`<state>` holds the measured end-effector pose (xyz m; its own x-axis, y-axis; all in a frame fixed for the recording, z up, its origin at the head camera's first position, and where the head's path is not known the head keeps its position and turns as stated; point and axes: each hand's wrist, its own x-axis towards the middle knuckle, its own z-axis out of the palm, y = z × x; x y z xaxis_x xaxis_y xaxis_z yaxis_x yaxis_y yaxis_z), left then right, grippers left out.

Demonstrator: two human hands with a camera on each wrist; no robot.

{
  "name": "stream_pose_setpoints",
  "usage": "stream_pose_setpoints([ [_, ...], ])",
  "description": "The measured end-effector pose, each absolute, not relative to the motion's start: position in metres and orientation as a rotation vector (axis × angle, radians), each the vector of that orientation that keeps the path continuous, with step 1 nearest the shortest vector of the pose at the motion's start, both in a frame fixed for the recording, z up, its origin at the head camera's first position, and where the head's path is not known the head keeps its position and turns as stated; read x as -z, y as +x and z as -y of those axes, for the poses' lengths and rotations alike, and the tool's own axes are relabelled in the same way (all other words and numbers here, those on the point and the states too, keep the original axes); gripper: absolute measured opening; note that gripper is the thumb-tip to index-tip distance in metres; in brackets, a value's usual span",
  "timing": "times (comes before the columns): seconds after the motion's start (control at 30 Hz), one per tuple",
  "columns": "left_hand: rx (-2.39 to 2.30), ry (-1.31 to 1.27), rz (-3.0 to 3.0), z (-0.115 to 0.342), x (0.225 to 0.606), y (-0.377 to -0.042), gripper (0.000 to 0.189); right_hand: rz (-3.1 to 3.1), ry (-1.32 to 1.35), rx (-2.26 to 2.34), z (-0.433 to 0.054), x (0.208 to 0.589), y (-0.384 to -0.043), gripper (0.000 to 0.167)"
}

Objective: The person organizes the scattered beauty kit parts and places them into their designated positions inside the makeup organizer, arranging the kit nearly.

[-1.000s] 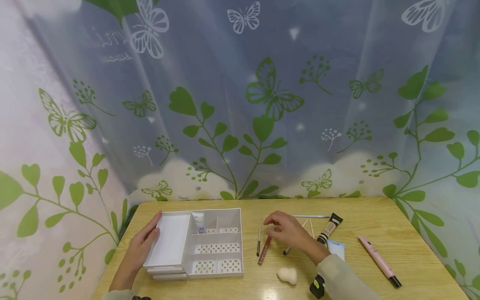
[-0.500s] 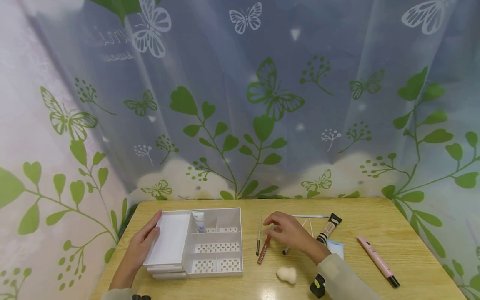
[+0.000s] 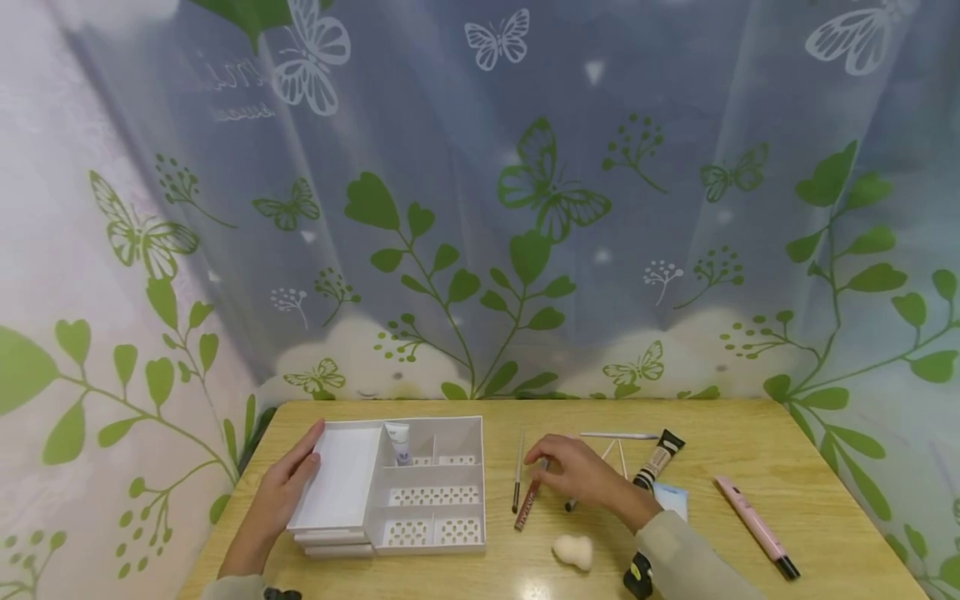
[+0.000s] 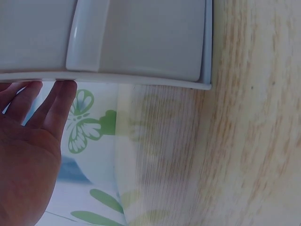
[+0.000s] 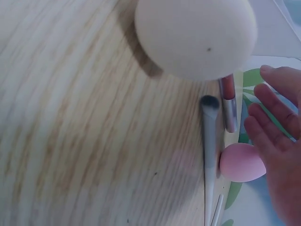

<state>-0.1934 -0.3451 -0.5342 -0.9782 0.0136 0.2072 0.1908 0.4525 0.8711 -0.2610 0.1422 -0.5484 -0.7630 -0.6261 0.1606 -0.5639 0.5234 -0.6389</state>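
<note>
My left hand [image 3: 279,492] lies along the left side of a white compartment organizer [image 3: 431,475]. In the left wrist view its straight fingertips touch the organizer's outer edge [image 4: 141,81]. A small white tube [image 3: 399,443] stands in the organizer's back compartment. My right hand [image 3: 573,471] hovers over a red lip gloss tube [image 3: 528,504], covering its far end in the head view. In the right wrist view, its loosely extended fingers hold nothing. A pink makeup sponge [image 5: 242,162] and a makeup brush [image 5: 209,150] lie near those fingers.
Left of the lip gloss lies a thin brush [image 3: 517,473]. Nearer is a cream sponge [image 3: 573,552]. Beyond the right forearm lie a black-capped tube [image 3: 660,457], a light blue packet [image 3: 672,500] and a pink tube [image 3: 757,525]. A patterned curtain [image 3: 480,250] hangs behind the table.
My right hand has dipped slightly toward the table, its fingers still around the same spot. My left hand keeps its place on the organizer. The head view has shifted a little.
</note>
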Motion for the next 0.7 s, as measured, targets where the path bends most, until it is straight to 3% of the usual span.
stream_pose_setpoints([
  [0.4, 1.543, -0.210, 2.515, 0.3459, 0.5367, -0.1941, 0.052, -2.637, -1.216, 0.885, -0.1431, 0.5520, -0.2590, 0.010],
  [0.7, 1.540, -0.200, 2.532, 0.3463, 0.5364, -0.1940, 0.052, -2.736, -1.509, 0.664, -0.1387, 0.5560, -0.2577, 0.009],
])
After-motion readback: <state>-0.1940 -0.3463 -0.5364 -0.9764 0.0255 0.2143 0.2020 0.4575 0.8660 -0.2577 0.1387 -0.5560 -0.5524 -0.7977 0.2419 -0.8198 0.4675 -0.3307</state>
